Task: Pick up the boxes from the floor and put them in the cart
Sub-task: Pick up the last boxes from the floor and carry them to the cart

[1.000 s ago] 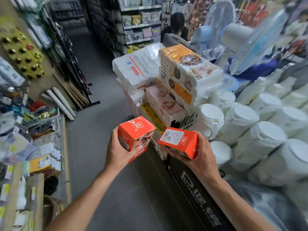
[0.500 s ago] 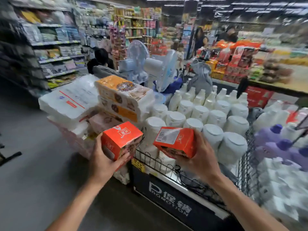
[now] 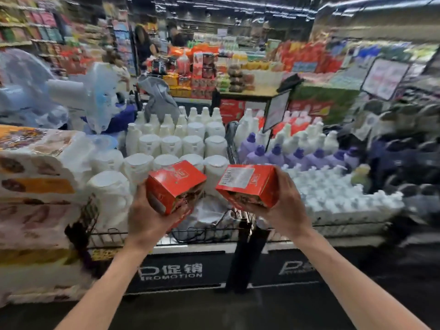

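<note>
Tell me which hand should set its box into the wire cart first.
Left, probably. The left hand holds its red box directly above the gap behind the cart's wire rim; the right hand holds its box over the divider post.

Supermarket interior: wire promotion bins (image 3: 166,236) stacked with white bottles (image 3: 171,146), purple detergent bottles (image 3: 276,156), stocked shelving (image 3: 28,32), price sign (image 3: 383,78).

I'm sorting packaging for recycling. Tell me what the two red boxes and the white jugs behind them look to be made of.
Left box and right box: glossy printed cardboard, judging by crisp folded edges and a stuck-on barcode label. Jugs: probably matte white plastic, with smooth moulded, rounded tops; blur leaves this open.
</note>
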A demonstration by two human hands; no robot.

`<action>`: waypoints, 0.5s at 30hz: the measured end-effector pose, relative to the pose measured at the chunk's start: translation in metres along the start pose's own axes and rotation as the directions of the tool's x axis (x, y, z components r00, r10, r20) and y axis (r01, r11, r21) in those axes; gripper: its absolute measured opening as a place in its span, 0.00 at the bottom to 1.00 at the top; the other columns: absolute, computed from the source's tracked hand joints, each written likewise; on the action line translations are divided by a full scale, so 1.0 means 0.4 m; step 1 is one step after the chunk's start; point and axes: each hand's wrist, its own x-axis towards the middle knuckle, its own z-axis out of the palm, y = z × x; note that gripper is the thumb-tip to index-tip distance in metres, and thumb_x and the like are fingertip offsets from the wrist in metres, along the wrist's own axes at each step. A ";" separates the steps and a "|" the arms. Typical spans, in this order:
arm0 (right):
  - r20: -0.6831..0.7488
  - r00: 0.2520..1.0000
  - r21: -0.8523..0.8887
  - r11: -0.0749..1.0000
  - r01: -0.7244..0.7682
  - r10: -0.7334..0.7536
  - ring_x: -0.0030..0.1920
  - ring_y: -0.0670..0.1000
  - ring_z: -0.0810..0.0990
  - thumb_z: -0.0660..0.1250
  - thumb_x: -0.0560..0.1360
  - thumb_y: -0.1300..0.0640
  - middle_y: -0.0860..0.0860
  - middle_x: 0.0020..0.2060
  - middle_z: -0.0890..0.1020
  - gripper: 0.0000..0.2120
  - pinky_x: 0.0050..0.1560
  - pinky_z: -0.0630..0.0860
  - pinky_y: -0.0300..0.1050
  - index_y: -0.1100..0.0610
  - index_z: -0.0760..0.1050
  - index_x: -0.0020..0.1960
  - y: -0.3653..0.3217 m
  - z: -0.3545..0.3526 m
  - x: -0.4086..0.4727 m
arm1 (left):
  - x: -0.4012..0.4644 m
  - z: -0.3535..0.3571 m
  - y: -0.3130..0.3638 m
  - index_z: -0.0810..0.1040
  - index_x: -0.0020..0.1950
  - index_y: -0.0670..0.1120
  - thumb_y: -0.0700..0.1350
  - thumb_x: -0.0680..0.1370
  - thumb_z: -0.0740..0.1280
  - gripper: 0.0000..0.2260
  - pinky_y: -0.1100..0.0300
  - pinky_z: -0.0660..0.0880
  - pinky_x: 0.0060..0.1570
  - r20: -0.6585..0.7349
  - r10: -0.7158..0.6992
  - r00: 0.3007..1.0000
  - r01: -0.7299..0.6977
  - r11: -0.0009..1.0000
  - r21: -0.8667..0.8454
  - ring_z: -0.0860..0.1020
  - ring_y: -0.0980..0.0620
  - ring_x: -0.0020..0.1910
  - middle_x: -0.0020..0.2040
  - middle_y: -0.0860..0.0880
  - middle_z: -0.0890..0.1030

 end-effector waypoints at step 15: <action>-0.226 0.915 -0.093 0.928 -0.361 0.333 0.62 0.50 0.76 0.82 0.60 0.37 0.49 0.65 0.75 0.52 0.60 0.79 0.56 0.50 0.61 0.76 0.469 -0.561 -0.274 | -0.113 0.687 0.393 0.68 0.66 0.56 0.66 0.54 0.80 0.44 0.73 0.73 0.52 0.342 0.209 0.916 -0.107 0.950 -0.293 0.80 0.59 0.53 0.56 0.54 0.79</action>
